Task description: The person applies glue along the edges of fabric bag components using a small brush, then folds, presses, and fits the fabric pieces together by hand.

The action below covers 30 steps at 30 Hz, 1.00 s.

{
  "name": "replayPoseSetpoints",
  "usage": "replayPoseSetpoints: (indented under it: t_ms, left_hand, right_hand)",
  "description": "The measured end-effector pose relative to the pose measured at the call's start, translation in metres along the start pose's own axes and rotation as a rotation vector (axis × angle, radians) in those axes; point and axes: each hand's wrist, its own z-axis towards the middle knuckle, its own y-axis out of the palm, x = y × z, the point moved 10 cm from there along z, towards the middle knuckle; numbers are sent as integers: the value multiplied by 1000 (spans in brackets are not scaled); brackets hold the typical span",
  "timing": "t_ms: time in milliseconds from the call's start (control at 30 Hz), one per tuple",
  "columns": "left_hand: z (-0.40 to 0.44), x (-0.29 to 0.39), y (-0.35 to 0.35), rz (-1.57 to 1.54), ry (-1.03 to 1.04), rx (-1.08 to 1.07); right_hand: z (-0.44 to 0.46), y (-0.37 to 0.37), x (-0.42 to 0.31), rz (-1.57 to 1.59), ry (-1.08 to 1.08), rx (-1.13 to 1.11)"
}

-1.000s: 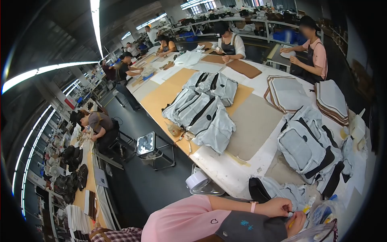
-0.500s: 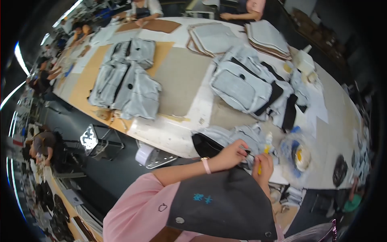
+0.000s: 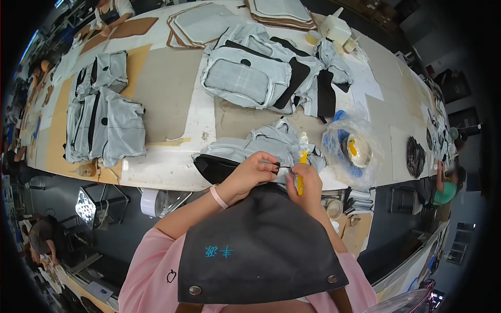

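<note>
My left hand [image 3: 255, 173] is closed in a pinch on a thin black strip, at the near edge of the table. Just to its right, my right hand [image 3: 308, 183] is wrapped round a yellow-handled brush [image 3: 300, 180] with pale, crusted bristles pointing up. Its fingertips are close to the strip's other end. Beneath and behind both hands lies a light grey fabric piece [image 3: 276, 138] with a black panel [image 3: 214, 168] on its left. To the right of my right hand is a bowl with yellow contents [image 3: 360, 151], wrapped in clear plastic with blue parts.
A grey backpack [image 3: 240, 78] with black straps lies beyond my hands. More grey bags [image 3: 104, 120] are at the left. Panels with brown edges [image 3: 282, 13] are stacked at the back near a white container [image 3: 335, 30]. Co-workers sit around the tables.
The view has swung right and down, so the table items have shifted left. Both hands remain close together, the left on the small black piece, the right round the yellow handle.
</note>
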Motion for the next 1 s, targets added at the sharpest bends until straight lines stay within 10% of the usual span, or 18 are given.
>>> replayPoseSetpoints:
  t_ms: [1000]
  left_hand:
    - [2,-4,2,-15,30,-64]
  right_hand:
    - [12,-2,-9,-48,-80,-99]
